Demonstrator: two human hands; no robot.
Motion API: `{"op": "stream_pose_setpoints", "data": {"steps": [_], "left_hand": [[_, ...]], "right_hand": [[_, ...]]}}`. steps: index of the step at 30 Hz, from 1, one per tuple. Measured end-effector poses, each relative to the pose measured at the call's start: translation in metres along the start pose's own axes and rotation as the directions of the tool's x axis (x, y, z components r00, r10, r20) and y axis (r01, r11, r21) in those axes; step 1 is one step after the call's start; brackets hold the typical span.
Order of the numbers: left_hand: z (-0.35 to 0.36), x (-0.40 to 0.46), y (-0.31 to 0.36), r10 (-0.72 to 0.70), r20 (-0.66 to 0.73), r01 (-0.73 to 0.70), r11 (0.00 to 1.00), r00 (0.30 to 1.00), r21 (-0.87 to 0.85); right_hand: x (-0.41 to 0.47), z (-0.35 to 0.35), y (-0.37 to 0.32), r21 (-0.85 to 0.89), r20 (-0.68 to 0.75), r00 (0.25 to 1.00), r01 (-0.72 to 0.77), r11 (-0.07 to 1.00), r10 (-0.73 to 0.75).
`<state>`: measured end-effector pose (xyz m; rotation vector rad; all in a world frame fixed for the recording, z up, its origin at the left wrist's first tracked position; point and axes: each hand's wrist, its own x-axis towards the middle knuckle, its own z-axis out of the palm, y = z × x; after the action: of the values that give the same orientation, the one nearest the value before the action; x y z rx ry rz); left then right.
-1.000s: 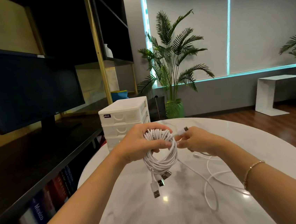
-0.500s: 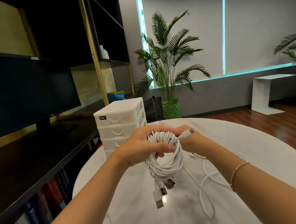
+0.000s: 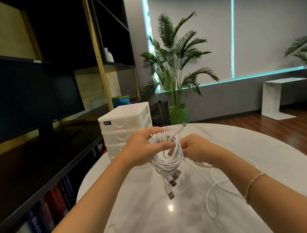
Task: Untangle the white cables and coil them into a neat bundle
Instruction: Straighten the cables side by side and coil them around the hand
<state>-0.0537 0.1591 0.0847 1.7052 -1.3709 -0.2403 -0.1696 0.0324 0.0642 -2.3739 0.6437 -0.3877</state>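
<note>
Since a moment ago the right hand (image 3: 194,148) has dropped from the coil's (image 3: 167,156) top to its side, pinching a strand; the left hand (image 3: 142,148) still grips the coil above the table (image 3: 266,152). Loose cable (image 3: 211,191) trails behind; a drawer unit (image 3: 125,123) stands beyond, contents unclear.

The thin white cables (image 3: 167,153) are mostly wound into a round, many-looped coil held upright above the table. USB plugs (image 3: 172,183) dangle at its 6 o'clock; a small connector (image 3: 183,125) sticks out at 1 o'clock. One loose strand (image 3: 210,195) trails toward 4 o'clock, looping on the table.
</note>
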Motion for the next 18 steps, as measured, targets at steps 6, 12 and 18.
{"op": "stream_pose_setpoints", "data": {"steps": [6, 12, 18], "left_hand": [[0.009, 0.003, -0.014, -0.055, -0.185, 0.091, 0.977, 0.981, 0.194], [0.039, 0.006, -0.011, -0.073, -0.282, 0.099, 0.992, 0.957, 0.077], [0.045, 0.007, -0.014, -0.128, -0.326, 0.117, 0.992, 0.937, -0.051]], "right_hand": [[-0.035, -0.009, -0.014, -0.027, -0.612, 0.77, 0.208, 0.978, -0.181], [-0.031, 0.03, -0.02, -0.239, -0.289, 0.956, -0.122, 0.963, 0.05], [-0.025, 0.027, -0.021, -0.105, -0.215, 0.975, -0.084, 0.991, 0.06]]}}
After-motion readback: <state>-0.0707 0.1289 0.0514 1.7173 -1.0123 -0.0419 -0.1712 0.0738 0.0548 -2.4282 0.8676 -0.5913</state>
